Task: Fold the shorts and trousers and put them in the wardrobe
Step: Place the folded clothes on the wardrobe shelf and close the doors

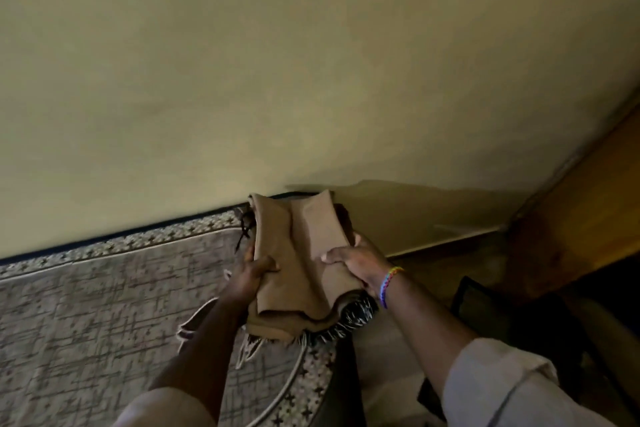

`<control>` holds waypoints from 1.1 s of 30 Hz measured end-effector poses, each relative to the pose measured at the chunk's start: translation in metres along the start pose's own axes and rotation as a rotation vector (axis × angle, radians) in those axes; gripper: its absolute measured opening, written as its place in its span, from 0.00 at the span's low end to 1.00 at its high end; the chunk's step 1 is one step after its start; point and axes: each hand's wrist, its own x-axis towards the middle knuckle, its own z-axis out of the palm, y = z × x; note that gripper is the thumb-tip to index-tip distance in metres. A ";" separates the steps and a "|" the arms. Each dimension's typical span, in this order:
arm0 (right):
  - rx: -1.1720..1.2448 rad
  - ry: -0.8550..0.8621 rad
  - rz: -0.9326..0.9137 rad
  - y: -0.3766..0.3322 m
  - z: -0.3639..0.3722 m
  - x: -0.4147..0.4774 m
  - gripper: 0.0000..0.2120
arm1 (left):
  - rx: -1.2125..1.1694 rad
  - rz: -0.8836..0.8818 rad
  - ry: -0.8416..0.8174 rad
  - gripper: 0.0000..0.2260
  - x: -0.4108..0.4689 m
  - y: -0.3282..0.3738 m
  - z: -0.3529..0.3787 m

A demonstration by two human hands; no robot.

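Patterned rug (pixel 86 305) on the left, pale wall (pixel 277 62) above. Left hand (pixel 252 274) has its fingers clamped on the left edge of the folded tan trousers (pixel 298 253), held in the air above the rug. Right hand (pixel 356 263), rainbow bracelet (pixel 389 284) at the wrist, fingers pinched on the right edge. A dark patterned garment (pixel 353 314) pokes out underneath. Wooden panel (pixel 571 218) far right.

I log: plain cream wall (pixel 277 62) filling the upper frame; patterned rug (pixel 86 305) lower left; wooden furniture (pixel 581 218) at right; dim light.
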 end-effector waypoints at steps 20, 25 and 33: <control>0.471 0.776 -0.166 0.000 -0.435 -0.201 0.20 | 0.153 -0.139 -0.938 0.44 -0.009 0.053 0.526; 0.619 1.017 -0.191 0.030 -0.496 -0.273 0.09 | 0.338 -0.162 -1.296 0.44 -0.055 0.053 0.643; 0.754 1.325 -0.338 0.021 -0.541 -0.338 0.17 | 0.387 -0.146 -1.569 0.38 -0.112 0.097 0.773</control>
